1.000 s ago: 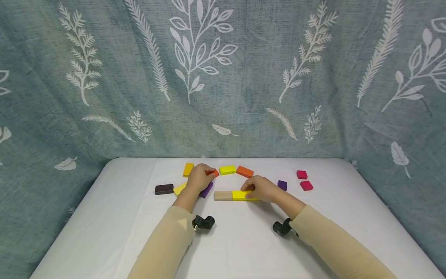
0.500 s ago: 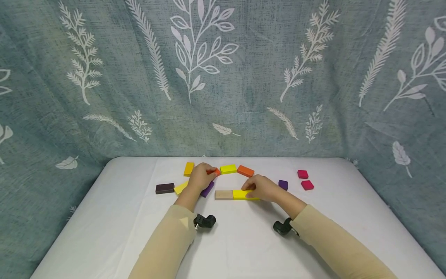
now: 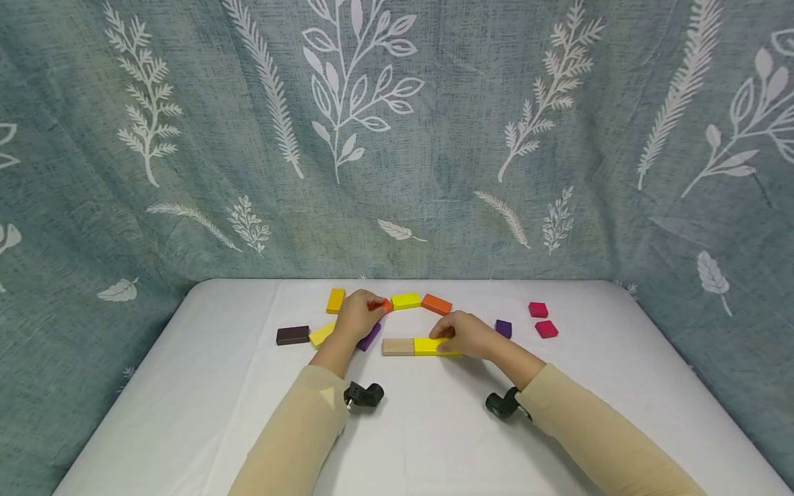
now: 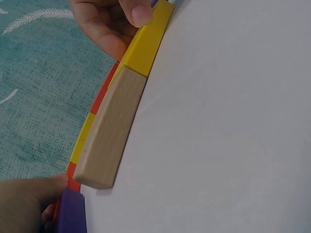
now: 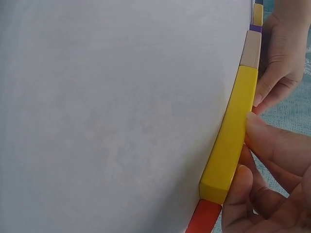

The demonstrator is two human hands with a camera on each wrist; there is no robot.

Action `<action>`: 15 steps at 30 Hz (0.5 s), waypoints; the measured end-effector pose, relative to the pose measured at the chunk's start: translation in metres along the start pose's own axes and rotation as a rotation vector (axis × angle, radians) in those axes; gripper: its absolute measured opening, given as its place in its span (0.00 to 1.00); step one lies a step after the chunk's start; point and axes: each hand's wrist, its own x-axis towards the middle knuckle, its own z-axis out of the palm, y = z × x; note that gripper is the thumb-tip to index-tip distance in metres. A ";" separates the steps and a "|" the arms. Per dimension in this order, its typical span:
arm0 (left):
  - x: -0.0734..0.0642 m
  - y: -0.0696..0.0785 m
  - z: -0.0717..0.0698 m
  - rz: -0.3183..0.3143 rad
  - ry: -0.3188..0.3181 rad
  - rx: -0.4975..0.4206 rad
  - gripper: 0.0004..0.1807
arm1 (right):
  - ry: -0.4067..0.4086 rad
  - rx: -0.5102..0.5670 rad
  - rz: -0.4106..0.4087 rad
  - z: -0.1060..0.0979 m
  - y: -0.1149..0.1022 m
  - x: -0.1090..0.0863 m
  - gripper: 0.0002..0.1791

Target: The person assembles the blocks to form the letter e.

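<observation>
My left hand (image 3: 356, 318) pinches an orange block (image 3: 387, 305) at the left end of a curved row; its fingertips hide part of it. A yellow block (image 3: 406, 301) and another orange block (image 3: 437, 304) continue that row. My right hand (image 3: 465, 335) grips a long yellow block (image 3: 426, 346), thumb on its near side, fingers behind. This block lies end to end with a plain wooden block (image 3: 398, 347). In the right wrist view, a red-orange block (image 5: 204, 217) abuts its other end. A purple block (image 3: 370, 337) lies beside my left wrist.
Left of my left hand lie a dark brown block (image 3: 292, 335), a pale yellow block (image 3: 322, 334) and an amber block (image 3: 336, 301). On the right are a dark purple block (image 3: 503, 329) and two crimson blocks (image 3: 537, 310). A patterned curtain (image 3: 397, 207) hangs behind the white table (image 3: 428, 441).
</observation>
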 end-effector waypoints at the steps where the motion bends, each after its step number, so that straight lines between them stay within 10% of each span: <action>1: 0.000 0.000 0.000 0.001 0.001 -0.003 0.13 | 0.001 0.000 -0.001 0.000 0.000 0.000 0.11; 15: -0.016 0.007 -0.020 0.089 0.013 0.011 0.15 | 0.002 0.017 0.034 0.001 0.000 0.001 0.11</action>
